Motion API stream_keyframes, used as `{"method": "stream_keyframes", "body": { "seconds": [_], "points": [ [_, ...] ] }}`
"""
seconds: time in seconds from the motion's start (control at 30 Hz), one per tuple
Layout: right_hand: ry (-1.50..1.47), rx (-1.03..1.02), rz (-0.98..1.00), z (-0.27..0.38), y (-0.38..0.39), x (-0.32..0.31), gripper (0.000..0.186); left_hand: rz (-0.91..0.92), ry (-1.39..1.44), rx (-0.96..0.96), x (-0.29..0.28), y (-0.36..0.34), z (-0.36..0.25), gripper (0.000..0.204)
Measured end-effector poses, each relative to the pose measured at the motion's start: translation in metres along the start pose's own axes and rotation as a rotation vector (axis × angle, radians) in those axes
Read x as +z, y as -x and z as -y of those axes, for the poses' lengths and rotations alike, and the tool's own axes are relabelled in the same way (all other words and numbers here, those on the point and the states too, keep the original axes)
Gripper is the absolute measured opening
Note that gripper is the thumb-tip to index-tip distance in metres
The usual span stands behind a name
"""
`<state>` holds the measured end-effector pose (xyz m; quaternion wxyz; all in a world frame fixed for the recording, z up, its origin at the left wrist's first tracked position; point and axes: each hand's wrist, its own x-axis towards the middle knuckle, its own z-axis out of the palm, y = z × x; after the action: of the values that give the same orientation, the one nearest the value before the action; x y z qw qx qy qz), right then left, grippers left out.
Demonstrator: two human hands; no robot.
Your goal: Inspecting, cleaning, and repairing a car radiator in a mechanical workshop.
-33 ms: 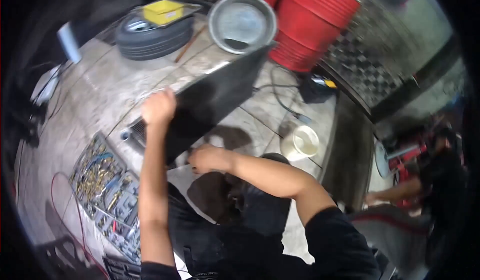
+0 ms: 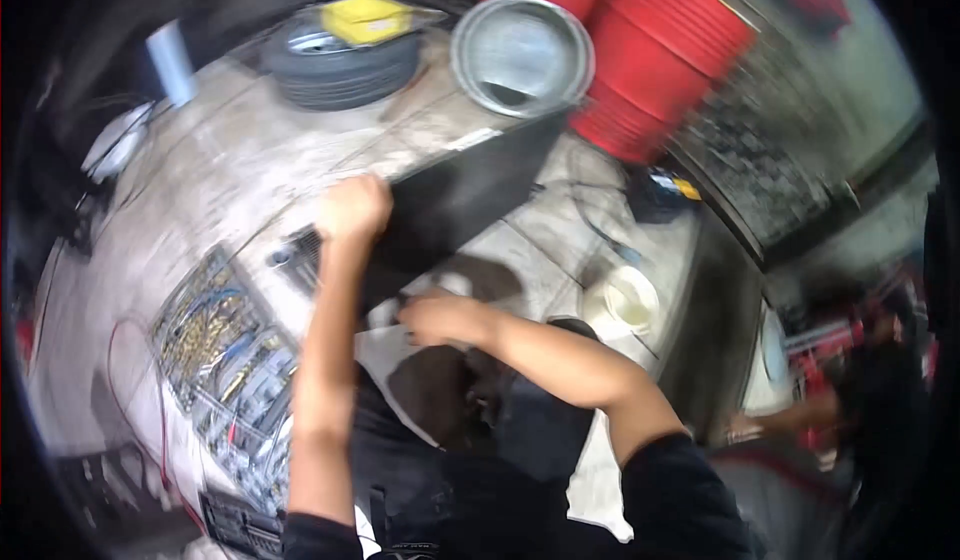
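Note:
My left hand (image 2: 355, 205) is closed on the upper edge of a long black radiator-like panel (image 2: 470, 185), which slants from lower left to upper right above the floor. Beside that hand, the panel's near end shows fins and a metal pipe fitting (image 2: 285, 257). My right hand (image 2: 430, 318) is closed low by the panel's lower edge; blur hides exactly what its fingers grip. Left of my arms lies an open case (image 2: 205, 335) packed with brass-coloured and metal fittings. A white bucket (image 2: 605, 310) stands right of my right hand.
A tire (image 2: 340, 80) carries a yellow tray (image 2: 370, 20). Nearby are a round metal basin (image 2: 520, 50), red drums (image 2: 650, 70), a black-and-yellow device (image 2: 650, 200) with cables, and a red hose (image 2: 113, 380). At the right, another person (image 2: 870, 400) in dark clothing has an arm extended.
The view has shifted, so most things appear further right, and it is more blurred. Both hands keep about the same position on or beside the panel.

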<state>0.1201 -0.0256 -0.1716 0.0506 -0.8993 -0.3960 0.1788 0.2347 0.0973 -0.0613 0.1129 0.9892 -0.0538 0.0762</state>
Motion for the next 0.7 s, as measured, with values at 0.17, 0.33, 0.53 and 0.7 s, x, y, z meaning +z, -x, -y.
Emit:
{"method": "stream_keyframes", "body": {
  "seconds": [0.17,0.33,0.53,0.7],
  "points": [
    [0.035,0.148,0.233,0.013,0.011,-0.054,0.045,-0.116,0.092,0.086,0.014,-0.007,0.001,0.039],
    [0.052,0.12,0.319,0.023,-0.002,-0.054,0.043,-0.486,0.126,0.115,0.03,0.007,0.014,0.036],
    [0.054,0.061,0.298,0.02,-0.01,-0.047,0.049,-0.934,0.03,0.276,0.043,0.008,0.023,0.02],
    [0.077,0.026,0.281,0.011,-0.008,-0.038,0.055,-1.046,0.114,0.179,0.057,-0.002,0.006,0.023]
  ]
}}
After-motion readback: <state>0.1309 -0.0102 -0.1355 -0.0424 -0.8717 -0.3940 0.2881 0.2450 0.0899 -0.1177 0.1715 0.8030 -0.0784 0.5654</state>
